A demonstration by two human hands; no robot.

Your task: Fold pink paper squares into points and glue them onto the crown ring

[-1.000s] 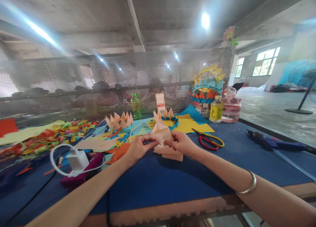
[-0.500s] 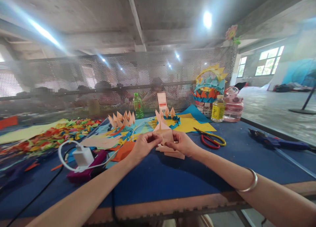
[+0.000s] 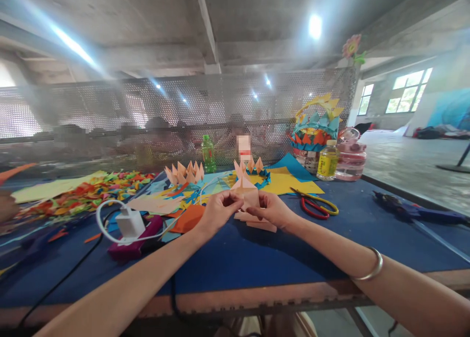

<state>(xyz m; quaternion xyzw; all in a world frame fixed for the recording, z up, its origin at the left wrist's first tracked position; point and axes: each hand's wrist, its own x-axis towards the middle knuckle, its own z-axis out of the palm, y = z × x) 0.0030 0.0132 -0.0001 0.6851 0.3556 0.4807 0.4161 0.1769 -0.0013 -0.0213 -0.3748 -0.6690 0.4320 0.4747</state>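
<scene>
Between both hands is a folded piece of peach paper [image 3: 249, 196] with a pointed top. My left hand [image 3: 221, 211] pinches its left edge, thumb and fingers together. The right edge is gripped by my right hand [image 3: 273, 211], which wears a silver bangle on its forearm. Just beneath lie flat peach paper pieces [image 3: 261, 225] on the blue tabletop. Behind the held paper is a blue paper ring [image 3: 263, 180] with peach points standing on it. A cluster of peach folded points [image 3: 184, 174] stands farther left.
Scissors [image 3: 317, 205] with red and yellow handles lie right, and a glue gun [image 3: 414, 211] farther right. A purple power strip [image 3: 134, 244] with a white charger sits left. Paper scraps [image 3: 106, 192], a yellow drink bottle [image 3: 327, 162] and a paper basket [image 3: 316, 131] stand behind. Another person's hand [image 3: 7, 205] shows far left.
The view has shifted slightly, so things sit a little farther right. Both hands keep hold of the peach paper. Another person's hand has come in at the left edge with orange paper above it.
</scene>
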